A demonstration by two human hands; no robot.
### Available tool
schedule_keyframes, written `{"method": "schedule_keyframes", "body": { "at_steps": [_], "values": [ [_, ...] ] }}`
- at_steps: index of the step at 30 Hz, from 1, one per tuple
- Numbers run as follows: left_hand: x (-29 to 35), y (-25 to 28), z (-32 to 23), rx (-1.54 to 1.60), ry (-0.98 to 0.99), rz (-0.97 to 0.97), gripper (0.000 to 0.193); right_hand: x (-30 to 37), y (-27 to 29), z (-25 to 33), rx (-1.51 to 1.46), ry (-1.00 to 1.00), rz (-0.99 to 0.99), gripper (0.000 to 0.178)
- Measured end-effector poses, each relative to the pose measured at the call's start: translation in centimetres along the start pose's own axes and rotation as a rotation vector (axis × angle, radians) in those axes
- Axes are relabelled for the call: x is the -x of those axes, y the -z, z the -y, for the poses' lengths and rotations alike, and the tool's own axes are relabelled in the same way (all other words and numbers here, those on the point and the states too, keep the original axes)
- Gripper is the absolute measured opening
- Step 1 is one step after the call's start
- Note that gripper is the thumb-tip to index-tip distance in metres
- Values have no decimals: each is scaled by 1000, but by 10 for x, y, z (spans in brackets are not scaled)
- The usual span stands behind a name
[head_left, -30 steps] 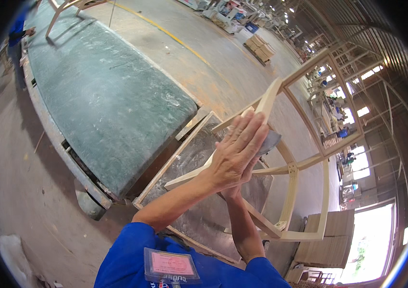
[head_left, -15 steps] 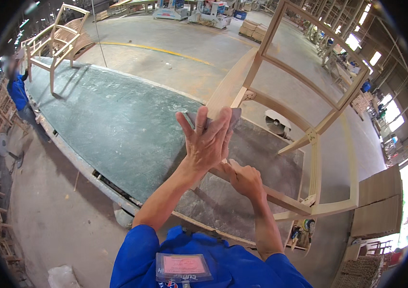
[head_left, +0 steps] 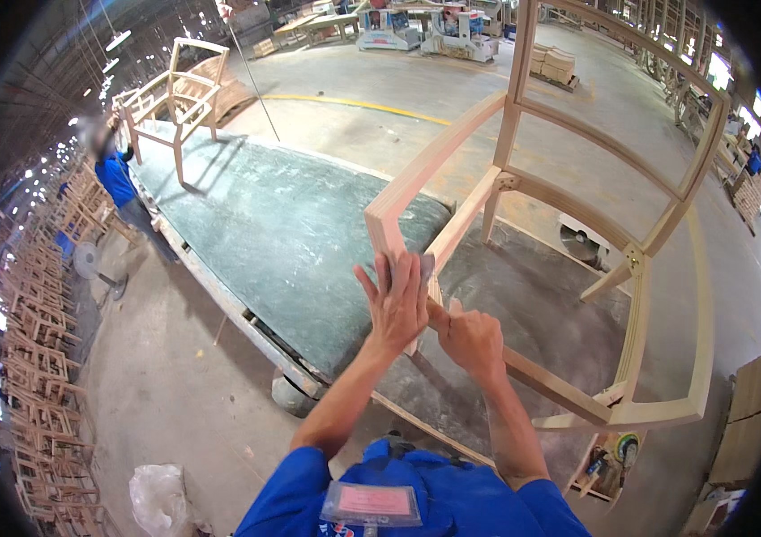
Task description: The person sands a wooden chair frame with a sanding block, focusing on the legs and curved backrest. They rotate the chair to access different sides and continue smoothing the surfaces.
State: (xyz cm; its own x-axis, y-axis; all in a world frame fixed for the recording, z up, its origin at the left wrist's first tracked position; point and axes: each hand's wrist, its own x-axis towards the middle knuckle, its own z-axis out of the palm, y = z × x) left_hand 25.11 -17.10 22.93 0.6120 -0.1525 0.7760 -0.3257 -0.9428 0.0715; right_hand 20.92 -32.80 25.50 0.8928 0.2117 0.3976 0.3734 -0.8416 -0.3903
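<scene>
Head view, and your left hand [head_left: 397, 302] has shifted: it was over the front end of the armrest [head_left: 445, 150], and now it is lower, on the front post [head_left: 388, 234] of the chair frame [head_left: 570, 206]. That bent front corner has come out from under your palm and shows bare. So, as I read it, the contact is now on the post, close to the joint, rather than on the arm.

Look at the fingers: long, partly spread, the outermost lifted away, the others keeping a grey pad [head_left: 428, 269] against the post; your thumb is hidden, so I can't tell how tightly it closes. Your right hand [head_left: 472, 340] is where it was, curled firmly round the front rail [head_left: 552, 387], thumb on top, looking like the steadying hand.

The chair frame is right in front of you, over the dark worktop [head_left: 524, 304]. Left of the chair frame stretches the green bench [head_left: 282, 228]; farther off that way, a second chair [head_left: 178, 163] stands on it, with a co-worker in blue [head_left: 115, 179] beside it.
</scene>
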Motion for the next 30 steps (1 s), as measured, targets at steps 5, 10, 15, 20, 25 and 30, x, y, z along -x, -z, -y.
{"method": "schedule_keyframes", "body": {
  "at_steps": [5, 10, 15, 20, 25, 30],
  "values": [
    [-88, 23, -7, 38, 43, -108, 56, 4, 2, -9, 12, -66, 28, 39],
    [-24, 0, -13, 88, 112, -15, 56, 8, -4, -12, -47, 28, -51, 35],
    [-75, 14, -11, 96, 76, -134, 57, 4, -4, -14, 19, 37, -66, 43],
    [-34, -8, -19, 97, 140, -107, 57, 6, -19, -25, 28, 75, -83, 41],
    [-53, 1, -6, 16, 94, -72, 56, 9, -12, -20, -27, 51, -114, 40],
    [-86, 12, -1, 76, 47, -201, 55, 5, -10, -22, -60, 30, -63, 36]
  ]
}}
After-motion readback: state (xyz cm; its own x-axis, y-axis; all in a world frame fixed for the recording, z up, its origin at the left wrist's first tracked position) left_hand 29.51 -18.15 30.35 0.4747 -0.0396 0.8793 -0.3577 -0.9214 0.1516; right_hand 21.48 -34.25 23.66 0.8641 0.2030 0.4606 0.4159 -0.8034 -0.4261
